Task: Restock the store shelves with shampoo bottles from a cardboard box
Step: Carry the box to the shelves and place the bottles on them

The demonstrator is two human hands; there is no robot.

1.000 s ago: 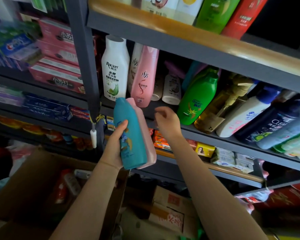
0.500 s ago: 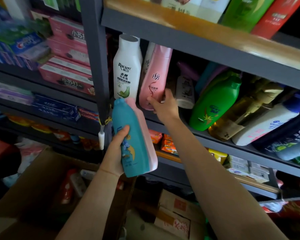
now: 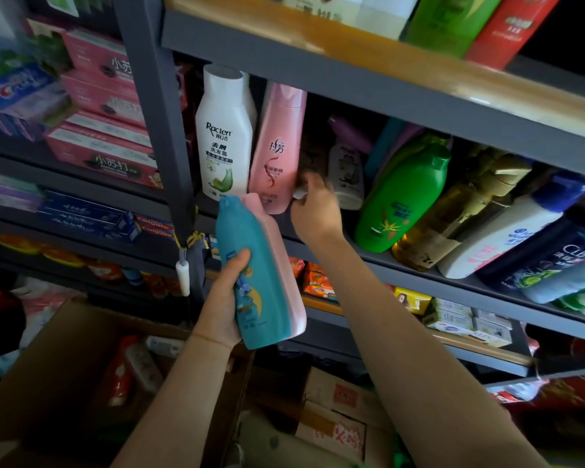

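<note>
Shampoo bottles point(image 3: 260, 275) unmoved in left hand point(image 3: 225, 298); right hand point(image 3: 314, 207) farther right.

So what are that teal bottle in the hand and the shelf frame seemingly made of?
The teal bottle, held in the left hand, looks like opaque moulded plastic with a smooth satin sheen and a printed label. The shelf frame seems to be grey painted metal: thin, straight, matte uprights and rails. The board on top looks like wood, though it is blurred.

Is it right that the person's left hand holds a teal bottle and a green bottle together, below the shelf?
Not quite. In the head view the left hand holds the teal plastic bottle together with a pale pink plastic bottle, not a green one. They are indeed held below the grey metal shelf.
</note>
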